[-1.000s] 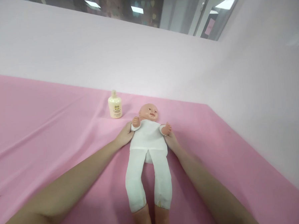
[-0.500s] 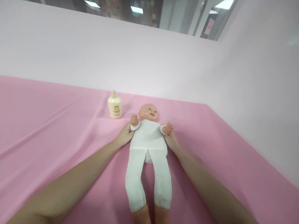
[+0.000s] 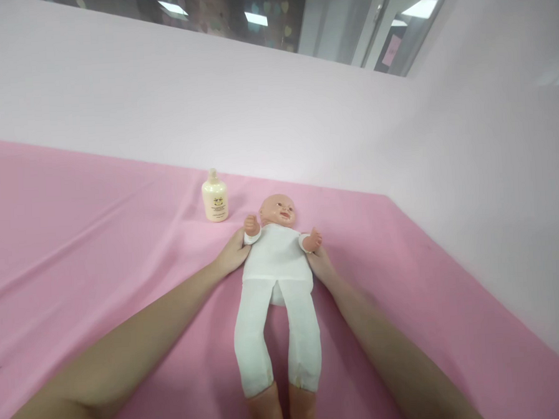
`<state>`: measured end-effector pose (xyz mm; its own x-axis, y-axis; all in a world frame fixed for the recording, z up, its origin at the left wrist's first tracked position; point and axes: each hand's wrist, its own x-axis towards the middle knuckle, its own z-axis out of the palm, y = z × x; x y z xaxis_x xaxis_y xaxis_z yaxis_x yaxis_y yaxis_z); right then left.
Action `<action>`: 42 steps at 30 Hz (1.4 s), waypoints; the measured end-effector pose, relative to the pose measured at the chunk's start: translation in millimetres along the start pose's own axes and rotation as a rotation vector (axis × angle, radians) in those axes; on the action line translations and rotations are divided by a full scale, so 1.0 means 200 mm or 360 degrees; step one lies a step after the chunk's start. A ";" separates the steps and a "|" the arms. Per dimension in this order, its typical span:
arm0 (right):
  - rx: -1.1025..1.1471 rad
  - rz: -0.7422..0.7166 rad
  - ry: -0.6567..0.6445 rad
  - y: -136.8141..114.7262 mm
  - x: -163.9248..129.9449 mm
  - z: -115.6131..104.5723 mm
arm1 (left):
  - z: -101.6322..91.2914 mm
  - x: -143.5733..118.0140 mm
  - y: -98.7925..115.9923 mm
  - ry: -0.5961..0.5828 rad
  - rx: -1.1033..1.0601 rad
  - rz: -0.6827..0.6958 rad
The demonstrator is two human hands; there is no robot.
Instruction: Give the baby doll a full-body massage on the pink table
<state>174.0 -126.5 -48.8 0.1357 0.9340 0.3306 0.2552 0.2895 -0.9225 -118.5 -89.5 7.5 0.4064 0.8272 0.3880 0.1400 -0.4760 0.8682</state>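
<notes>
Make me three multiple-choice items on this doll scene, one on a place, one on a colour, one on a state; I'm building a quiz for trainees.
1. Where does the cream bottle stand?
A. beside the doll's head, on the left of the picture
B. between the doll's legs
C. on the doll's chest

2. What colour is the cloth under the doll?
A. green
B. pink
C. black

3. How does the doll lie?
A. face down
B. sitting upright
C. on its back, face up

Answers:
1 A: the bottle stands upright on the cloth just left of the doll's head.
2 B: the cloth is pink all around the white-clad doll.
3 C: its face shows upward, with the left hand and right hand against its sides at the upper arms.
</notes>
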 end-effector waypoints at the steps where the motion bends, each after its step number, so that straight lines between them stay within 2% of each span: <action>1: 0.0002 0.0007 0.0010 0.00 0.00 0.00 | 0.00 0.00 0.00 0.0005 0.0002 -0.0004; 12: 0.0045 0.0130 0.0036 -0.07 -0.02 0.00 | 0.00 0.00 -0.07 0.0077 0.0022 -0.0055; 20: 0.0055 0.0107 -0.0001 -0.11 -0.02 0.01 | 0.00 0.00 -0.07 0.0048 -0.0009 -0.0051; 42: 0.0030 0.0085 -0.0008 -0.05 0.00 0.00 | 0.00 0.01 -0.09 0.0043 0.0039 0.0010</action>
<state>172.1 -130.1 -40.4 0.1440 0.9491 0.2802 0.2294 0.2434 -0.9424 -121.1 -79.8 -7.2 0.3829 0.8317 0.4021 0.1596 -0.4883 0.8580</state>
